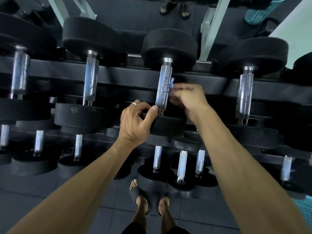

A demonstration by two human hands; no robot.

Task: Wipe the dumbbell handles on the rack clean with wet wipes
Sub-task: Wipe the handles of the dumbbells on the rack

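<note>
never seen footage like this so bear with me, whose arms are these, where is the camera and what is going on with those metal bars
There is one picture, from a camera worn on a person's head, looking down at their own arms and sandalled feet. In front is a rack of black dumbbells with shiny handles. The left hand grips the near weight of one dumbbell. The right hand pinches a small bluish wipe against that dumbbell's handle; the hand is blurred.

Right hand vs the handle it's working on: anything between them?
Yes. In the head view a small bluish wipe sits between the right hand and the handle, pinched in the fingers against the handle's right side.
</note>
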